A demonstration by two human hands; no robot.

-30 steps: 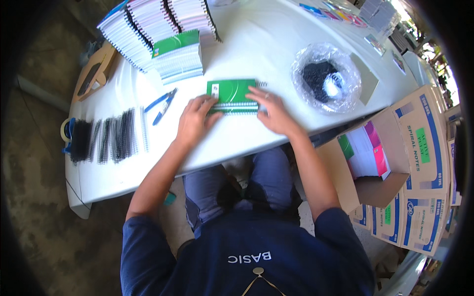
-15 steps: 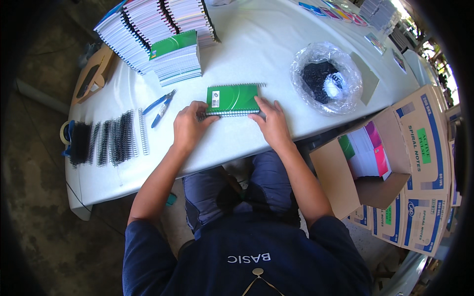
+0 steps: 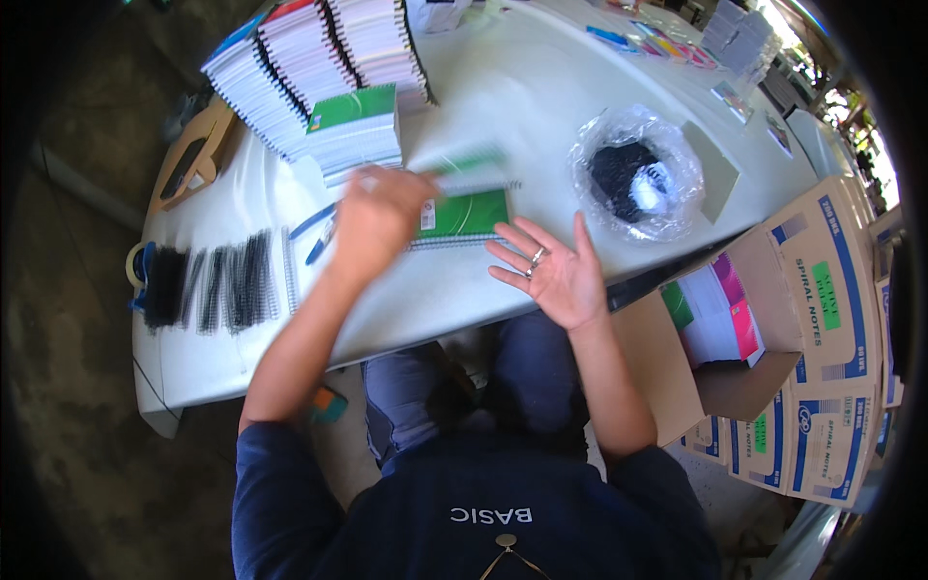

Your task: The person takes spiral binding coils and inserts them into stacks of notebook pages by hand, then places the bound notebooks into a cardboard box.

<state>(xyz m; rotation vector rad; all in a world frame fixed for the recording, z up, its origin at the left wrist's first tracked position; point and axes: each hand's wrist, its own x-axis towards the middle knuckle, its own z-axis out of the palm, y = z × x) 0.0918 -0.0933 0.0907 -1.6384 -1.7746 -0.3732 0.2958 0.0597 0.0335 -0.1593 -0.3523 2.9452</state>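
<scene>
My left hand [image 3: 382, 222], blurred by motion, is raised over the left end of a green spiral notebook [image 3: 474, 213] lying on the table. A smeared green notebook [image 3: 472, 161] extends rightward from its fingers, which look closed on it. My right hand [image 3: 556, 275] is open, palm up and fingers spread, just off the lying notebook's lower right corner, with a ring on one finger. Wire coil shows along the lying notebook's upper and lower edges. Blue-handled pliers [image 3: 317, 242] lie partly behind my left wrist. A stack of green-covered pads [image 3: 355, 130] stands behind that hand.
Tall stacks of bound notebooks [image 3: 333, 53] stand at the far left. Black wire coils [image 3: 217, 285] lie in rows at the left. A clear plastic bag [image 3: 691, 179] of dark coils sits at the right. An open carton [image 3: 657, 358] holds notebooks beside the table's right edge.
My left hand has lifted away from the lower edge with a blurred green notebook. My right hand has let go, turned palm up and spread its fingers.
</scene>
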